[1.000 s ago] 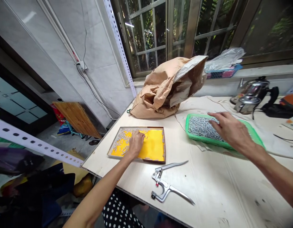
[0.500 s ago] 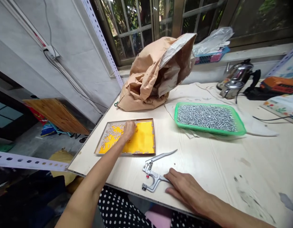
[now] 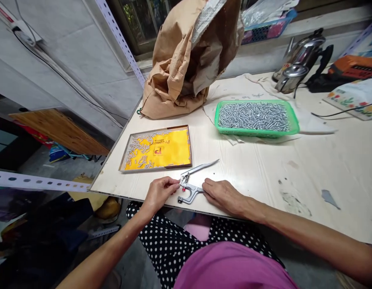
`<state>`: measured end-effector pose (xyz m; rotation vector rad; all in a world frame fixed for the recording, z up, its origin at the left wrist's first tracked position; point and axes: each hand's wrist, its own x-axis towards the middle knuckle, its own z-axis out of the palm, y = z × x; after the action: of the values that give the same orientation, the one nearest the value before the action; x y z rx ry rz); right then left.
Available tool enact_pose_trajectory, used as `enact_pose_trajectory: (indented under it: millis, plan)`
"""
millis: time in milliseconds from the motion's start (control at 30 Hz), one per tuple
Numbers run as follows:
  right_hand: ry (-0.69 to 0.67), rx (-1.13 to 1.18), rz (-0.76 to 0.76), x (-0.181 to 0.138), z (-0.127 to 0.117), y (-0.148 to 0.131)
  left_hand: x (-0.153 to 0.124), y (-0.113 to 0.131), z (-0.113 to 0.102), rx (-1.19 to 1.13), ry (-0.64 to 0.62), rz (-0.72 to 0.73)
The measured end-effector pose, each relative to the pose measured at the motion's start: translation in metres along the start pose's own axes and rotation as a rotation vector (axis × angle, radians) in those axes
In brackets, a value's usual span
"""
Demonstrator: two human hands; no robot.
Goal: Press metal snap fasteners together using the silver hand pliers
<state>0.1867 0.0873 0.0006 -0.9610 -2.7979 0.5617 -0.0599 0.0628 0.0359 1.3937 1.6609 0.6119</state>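
A pair of silver snap pliers, with a spring, a red tip and a C-shaped jaw, lies near the table's front edge with its handles apart. My right hand is closed on the end of its lower handle. Beside the pliers' head, my left hand has thumb and fingers pinched together; whatever is between them is too small or hidden to make out. Behind my left hand is a shallow tray with a yellow bottom. Small metal pins lie scattered in it, mostly at its left side.
A green basket full of small metal pieces sits on cloth at the right. At the back stand a crumpled brown paper bag, a metal kettle and an orange-and-black tool. The table edge runs close before me.
My left hand has come out of the tray, back and right to the pliers' head. My right hand has closed on the handle. The camera has tilted down.
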Motion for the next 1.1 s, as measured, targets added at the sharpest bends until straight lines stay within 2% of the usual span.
enact_pose_trajectory:
  millis: [100, 300, 533, 767, 867, 1000, 1100]
  plan:
    - [0.02, -0.067, 0.006, -0.003, 0.009, -0.002, -0.006, -0.017, 0.006, 0.042, 0.033, 0.014]
    - [0.022, -0.065, 0.023, -0.005, 0.012, -0.003, -0.007, -0.035, 0.01, 0.473, 0.119, 0.313]
    - [-0.005, -0.085, 0.04, -0.003, 0.01, -0.005, -0.01, -0.043, 0.011, 0.581, 0.107, 0.267]
    - [-0.019, -0.128, 0.041, -0.004, 0.005, -0.008, -0.024, -0.038, 0.012, 0.81, 0.131, 0.286]
    - [-0.014, -0.152, 0.033, -0.006, 0.006, -0.008, -0.023, -0.031, 0.01, 0.65, 0.135, 0.244]
    - [0.008, -0.162, 0.0, -0.01, 0.006, -0.008, -0.017, -0.02, 0.011, 0.11, 0.077, -0.085]
    - [0.001, -0.164, -0.008, -0.013, 0.002, -0.012, -0.016, -0.015, 0.018, -0.146, 0.03, -0.178]
